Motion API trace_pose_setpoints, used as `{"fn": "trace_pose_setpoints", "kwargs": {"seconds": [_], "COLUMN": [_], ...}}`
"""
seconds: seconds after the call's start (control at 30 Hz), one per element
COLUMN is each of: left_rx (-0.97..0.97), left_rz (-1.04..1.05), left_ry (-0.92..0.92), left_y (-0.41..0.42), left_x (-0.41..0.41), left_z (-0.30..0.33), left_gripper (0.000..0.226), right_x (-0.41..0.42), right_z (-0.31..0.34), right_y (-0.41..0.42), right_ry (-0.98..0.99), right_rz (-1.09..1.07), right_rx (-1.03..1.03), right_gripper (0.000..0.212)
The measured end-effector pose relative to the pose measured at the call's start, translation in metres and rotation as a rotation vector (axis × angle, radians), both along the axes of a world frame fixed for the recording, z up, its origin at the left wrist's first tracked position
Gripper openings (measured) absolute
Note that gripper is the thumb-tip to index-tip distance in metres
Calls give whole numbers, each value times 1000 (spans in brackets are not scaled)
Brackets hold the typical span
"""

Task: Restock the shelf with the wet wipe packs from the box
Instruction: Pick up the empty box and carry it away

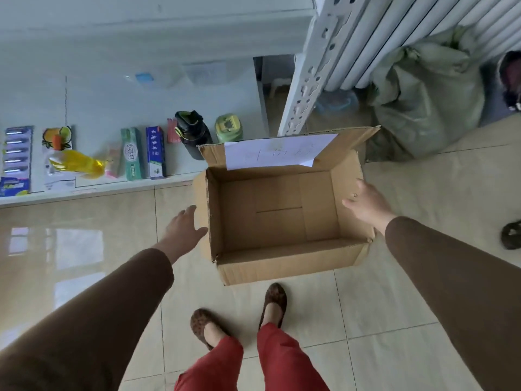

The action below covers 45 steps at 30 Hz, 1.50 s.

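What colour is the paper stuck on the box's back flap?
White, with faint handwriting, on the paper fixed to the brown cardboard box; the head view shows it.

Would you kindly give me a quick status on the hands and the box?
Left hand open, right hand open, flanking cardboard box. Box empty, no wet wipe packs visible. Nothing obstructing.

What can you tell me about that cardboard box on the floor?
The cardboard box is plain brown corrugated card, standing open-topped on the tiled floor beside a low white shelf. Its flaps are folded outward, and a white sheet of paper with faint writing lies on the far flap. Nothing shows inside, only the bare bottom with its seam. The left hand reaches toward its left side; the right hand is at the right rim, apparently touching it.
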<state>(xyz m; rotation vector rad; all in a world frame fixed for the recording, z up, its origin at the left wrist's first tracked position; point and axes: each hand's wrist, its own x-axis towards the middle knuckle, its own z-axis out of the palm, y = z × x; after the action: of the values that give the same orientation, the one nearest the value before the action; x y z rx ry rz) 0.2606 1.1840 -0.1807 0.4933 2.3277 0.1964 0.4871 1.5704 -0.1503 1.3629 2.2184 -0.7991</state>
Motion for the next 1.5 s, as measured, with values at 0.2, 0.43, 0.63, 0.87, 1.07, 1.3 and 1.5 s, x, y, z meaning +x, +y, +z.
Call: {"fn": "trace_pose_setpoints", "kwargs": {"seconds": [0.2, 0.43, 0.63, 0.87, 1.07, 1.3, 1.5], "left_rx": [-21, -38, -22, 62, 10, 22, -20], "left_rz": [139, 300, 366, 591, 667, 873, 1074], "left_ry": [-35, 59, 84, 30, 112, 207, 341], "left_y": [20, 37, -20, -141, -266, -429, -549], "left_x": [14, 35, 61, 115, 127, 121, 120], "left_z": [-62, -108, -113, -46, 38, 140, 198], "left_gripper": [77, 52, 38, 38, 45, 34, 22], "right_x": [21, 35, 68, 84, 44, -50, -144], "right_z": [-65, -120, -127, -66, 14, 115, 173], "right_y": [39, 49, 19, -84, -185, -329, -448], "right_ry": [-12, -44, -32, -19, 8, 117, 182], "right_rz": [-150, -265, -325, -236, -95, 105, 348], "right_rx": [18, 4, -62, -90, -143, -173, -192], "right_gripper": [85, 65, 46, 36, 45, 54, 52]}}
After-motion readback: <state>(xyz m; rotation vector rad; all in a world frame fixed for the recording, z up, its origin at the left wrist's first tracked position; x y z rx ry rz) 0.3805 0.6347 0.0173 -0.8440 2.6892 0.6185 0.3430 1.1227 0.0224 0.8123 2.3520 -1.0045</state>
